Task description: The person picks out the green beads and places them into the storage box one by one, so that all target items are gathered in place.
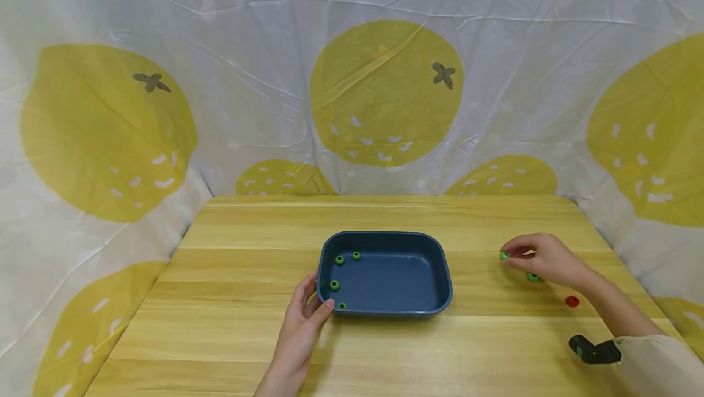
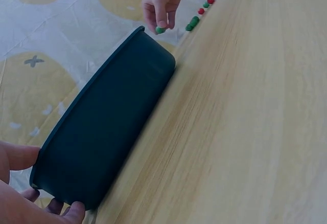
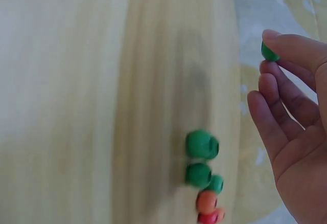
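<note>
A: Which elements are largest?
B: A white fabric backdrop printed with yellow lemons (image 1: 264, 98); before it, a pale wood-grain table (image 1: 220, 305). On the table stands a dark-blue, round-cornered rectangular tray, apparently plastic (image 1: 390, 284).

A: And the hands?
B: The left hand (image 1: 299, 322) grips the tray's near left corner, thumb at the rim, fingers curled against the outer wall. The right hand (image 1: 552, 259), well apart from the tray, has thumb and index finger closed in a pinch, the remaining fingers loosely bent.

A: What does that pinch hold?
B: One small, round green bead (image 1: 505, 256), material indeterminate, raised above the table.

A: The other beads?
B: Four green beads (image 1: 334, 285) lie inside the tray, toward its left end. On the table near the right hand, further green beads (image 3: 198, 175) and a red round bead (image 1: 572, 302) are visible.
</note>
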Demonstrator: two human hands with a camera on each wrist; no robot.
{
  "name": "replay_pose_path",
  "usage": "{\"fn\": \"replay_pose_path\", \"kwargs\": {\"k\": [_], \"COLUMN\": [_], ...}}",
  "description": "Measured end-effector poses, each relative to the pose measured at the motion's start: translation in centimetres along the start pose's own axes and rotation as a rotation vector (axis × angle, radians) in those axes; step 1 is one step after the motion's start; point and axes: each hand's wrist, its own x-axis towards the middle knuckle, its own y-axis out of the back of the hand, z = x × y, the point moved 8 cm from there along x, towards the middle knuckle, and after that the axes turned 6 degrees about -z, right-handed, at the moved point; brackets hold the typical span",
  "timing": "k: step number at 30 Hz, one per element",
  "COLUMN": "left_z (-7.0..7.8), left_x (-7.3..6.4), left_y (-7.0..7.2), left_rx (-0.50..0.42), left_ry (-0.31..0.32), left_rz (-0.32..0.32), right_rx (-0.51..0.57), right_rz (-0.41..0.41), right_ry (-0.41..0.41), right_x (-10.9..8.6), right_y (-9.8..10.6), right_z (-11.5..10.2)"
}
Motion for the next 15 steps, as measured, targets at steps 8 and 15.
{"fn": "replay_pose_path", "kwargs": {"k": [8, 15], "left_z": [0.1, 0.0], "left_x": [0.0, 0.0], "left_y": [0.0, 0.0], "left_rx": [0.006, 0.005], "left_ry": [0.001, -0.011], "left_rz": [-0.005, -0.004], "right_rx": [-0.021, -0.019], "right_rz": [-0.047, -0.091], "right_ry": [0.089, 0.092], "right_x": [3.2, 5.0], "right_y": [-0.3, -0.9], "right_z": [-3.0, -4.2]}}
